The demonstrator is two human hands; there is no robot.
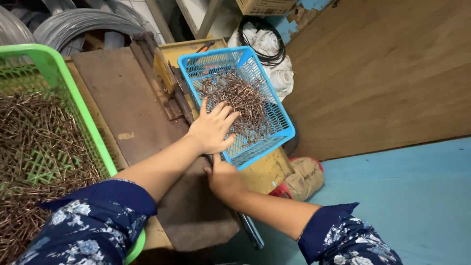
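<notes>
Reaching into the blue basket (274, 128), the left hand (212, 128) is spreading flat over bent wires (240, 95); the right hand (224, 177) is gripping the basket's near edge.

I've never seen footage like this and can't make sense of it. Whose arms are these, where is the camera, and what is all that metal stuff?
There is no machine here: the picture comes from a camera worn on a person's head, looking down at their own two bare arms in dark blue flowered sleeves. The left hand reaches into a blue plastic basket and rests on a pile of bent brown wire pieces. The right hand grips that basket's near edge from below. On the left stands a green basket full of straight wire pieces. Both sit on a worn wooden workbench, with coils of grey wire behind.
</notes>
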